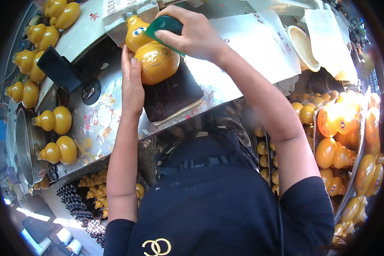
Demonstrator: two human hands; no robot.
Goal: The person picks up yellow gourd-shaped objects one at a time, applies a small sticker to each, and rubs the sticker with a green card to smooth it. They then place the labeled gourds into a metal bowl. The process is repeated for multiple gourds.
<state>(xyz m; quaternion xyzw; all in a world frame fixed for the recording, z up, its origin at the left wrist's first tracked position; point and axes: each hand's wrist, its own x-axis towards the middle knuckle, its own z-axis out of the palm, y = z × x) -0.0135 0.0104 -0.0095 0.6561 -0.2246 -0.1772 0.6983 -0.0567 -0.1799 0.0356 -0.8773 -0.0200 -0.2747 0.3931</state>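
1. The right hand [198, 38] is clamped on a flat green piece [166, 26], set against the upper right of a yellow gourd [160, 66].
2. The left hand [133, 87] touches the gourd's left side; I cannot tell whether its fingers close around it.
3. The gourd's neck points to 11 o'clock; a dark pad [173, 98] lies at 5 o'clock on the worktop [79, 112].
4. From the gourd: phone [59, 68] at 9 o'clock, white paper [260, 47] at 3, racked gourds [326, 153] at 4.
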